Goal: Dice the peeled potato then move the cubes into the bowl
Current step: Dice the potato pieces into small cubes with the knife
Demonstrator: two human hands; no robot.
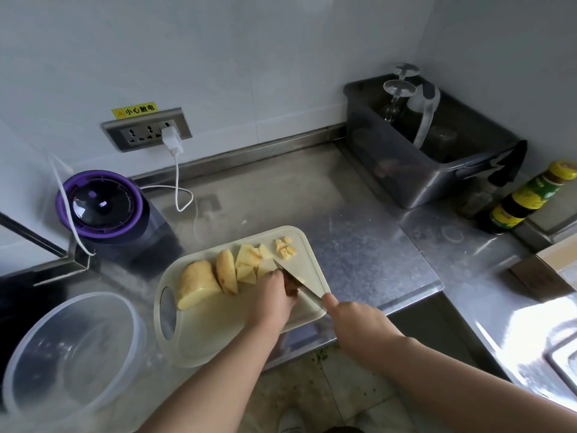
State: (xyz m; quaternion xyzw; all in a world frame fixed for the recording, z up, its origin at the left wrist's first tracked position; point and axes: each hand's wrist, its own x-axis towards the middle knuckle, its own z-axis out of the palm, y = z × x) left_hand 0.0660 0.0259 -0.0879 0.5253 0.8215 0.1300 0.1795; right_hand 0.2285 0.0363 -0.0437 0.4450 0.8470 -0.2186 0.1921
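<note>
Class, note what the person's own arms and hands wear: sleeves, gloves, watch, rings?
Nothing worn shows. The left forearm and right forearm are bare down to the picture's edge, no sleeve or cuff in sight. The left hand and right hand are ungloved; no watch, bracelet or ring is visible on the sides facing the camera.

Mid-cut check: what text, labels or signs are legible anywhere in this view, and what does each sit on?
"小心触电": on the yellow warning sticker just above the wall socket strip.
Small lit display on the purple appliance lid: too small to read.
Green and yellow label on the dark bottle: printed, but too blurred to read.
No other text is visible.
</note>
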